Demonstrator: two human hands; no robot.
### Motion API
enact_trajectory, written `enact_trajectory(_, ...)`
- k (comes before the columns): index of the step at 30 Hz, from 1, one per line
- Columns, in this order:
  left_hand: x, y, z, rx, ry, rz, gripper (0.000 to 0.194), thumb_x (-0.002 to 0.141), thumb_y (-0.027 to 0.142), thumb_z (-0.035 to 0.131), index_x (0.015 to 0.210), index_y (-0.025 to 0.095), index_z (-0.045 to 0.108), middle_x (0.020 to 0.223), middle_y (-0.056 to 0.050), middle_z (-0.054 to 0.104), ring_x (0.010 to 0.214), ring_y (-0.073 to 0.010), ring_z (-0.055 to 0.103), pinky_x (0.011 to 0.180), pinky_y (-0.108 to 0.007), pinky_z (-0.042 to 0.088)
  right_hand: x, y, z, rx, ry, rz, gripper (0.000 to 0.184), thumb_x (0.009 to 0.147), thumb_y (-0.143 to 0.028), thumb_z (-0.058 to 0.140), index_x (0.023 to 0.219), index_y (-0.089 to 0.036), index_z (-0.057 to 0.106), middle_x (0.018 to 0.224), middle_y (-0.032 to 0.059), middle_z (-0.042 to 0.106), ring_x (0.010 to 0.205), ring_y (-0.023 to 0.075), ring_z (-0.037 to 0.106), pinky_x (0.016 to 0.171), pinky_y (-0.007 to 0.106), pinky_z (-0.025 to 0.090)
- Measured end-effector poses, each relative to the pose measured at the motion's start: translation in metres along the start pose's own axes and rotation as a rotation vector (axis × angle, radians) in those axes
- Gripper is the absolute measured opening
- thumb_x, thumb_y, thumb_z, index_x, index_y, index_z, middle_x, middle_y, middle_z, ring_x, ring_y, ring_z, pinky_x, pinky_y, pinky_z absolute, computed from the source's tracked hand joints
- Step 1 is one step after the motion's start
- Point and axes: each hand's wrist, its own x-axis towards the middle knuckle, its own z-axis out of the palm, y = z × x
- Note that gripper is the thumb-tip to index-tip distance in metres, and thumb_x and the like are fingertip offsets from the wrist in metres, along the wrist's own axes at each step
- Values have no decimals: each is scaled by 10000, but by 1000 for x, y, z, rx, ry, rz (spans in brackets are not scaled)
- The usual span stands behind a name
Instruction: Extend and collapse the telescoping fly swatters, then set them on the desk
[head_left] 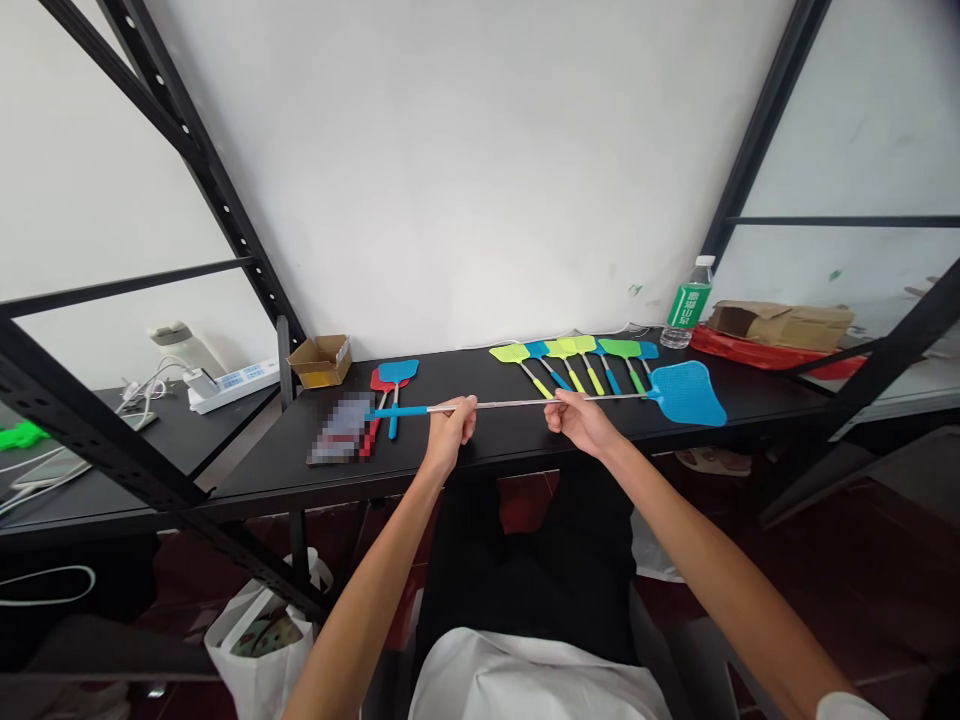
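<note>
A blue fly swatter [688,393] with a long, thin metal rod is held level above the black table. My left hand [453,428] is closed round the rod near its blue handle. Farther right, my right hand [581,420] pinches the same rod, closer to the blue head. Behind it, several fly swatters in yellow-green [564,349], green [621,348] and blue lie fanned out in a row. On the left lie a short blue swatter [398,371] and a red swatter [376,381], beside a blurred-out flat item [341,430].
A small open cardboard box [321,362] stands at the table's [480,450] back left. At the right are a water bottle [688,305] and a brown carton [780,325] on red plastic. Black metal shelf posts rise at both sides; a power strip [234,385] sits past the left one.
</note>
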Motion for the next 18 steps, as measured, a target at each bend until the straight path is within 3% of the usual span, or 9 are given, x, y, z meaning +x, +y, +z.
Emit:
enact_trajectory(4,-4,4,0,0,-131,1,326,826,416,637,625,182,532,460,42,448,411,-70,345,408,-215,208,0,1,3,11,-3,17,378,794,-522,715,622,-186,704,602,43,643,523,144,515,515,296,373)
enact_trajectory(8,-5,8,0,12,-253,-21,228,812,387,641,729,192,556,494,46,503,421,-75,366,424,-207,255,-3,0,5,-92,-48,0,493,855,-575,629,549,-190,661,520,43,592,505,153,512,542,310,385)
enact_trajectory(12,-4,8,1,83,-352,-33,255,833,399,625,708,182,576,521,23,543,439,-83,408,446,-219,289,-6,-4,7,-176,-108,-9,539,889,-559,596,500,-188,637,476,46,563,505,156,509,559,316,383)
enact_trajectory(15,-4,8,2,114,-357,-27,343,856,414,599,613,177,553,515,5,540,449,-93,430,451,-233,306,-6,-6,7,-183,-127,-13,514,886,-515,617,493,-185,642,468,41,553,505,151,496,559,313,381)
enact_trajectory(18,-5,8,3,113,-286,-4,424,873,423,584,533,183,500,464,11,474,443,-95,399,445,-241,281,-4,-3,5,-180,-124,-9,467,876,-484,638,536,-168,688,495,45,576,507,142,495,554,305,386)
